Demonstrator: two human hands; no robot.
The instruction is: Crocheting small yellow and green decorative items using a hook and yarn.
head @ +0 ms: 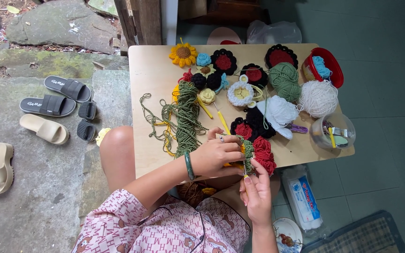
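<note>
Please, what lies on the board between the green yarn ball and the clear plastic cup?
In the head view, a white yarn ball lies between the green yarn ball and the clear plastic cup, on the wooden board.

Smooth pale wooden board (151,70) carries fuzzy matt yarn balls (318,97) and a glossy red plastic tub (334,70).

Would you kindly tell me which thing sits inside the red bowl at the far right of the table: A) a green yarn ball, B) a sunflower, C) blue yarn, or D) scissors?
C: the red bowl holds blue yarn; the green yarn ball lies on the table beside it, and the sunflower is at the far left.
</note>
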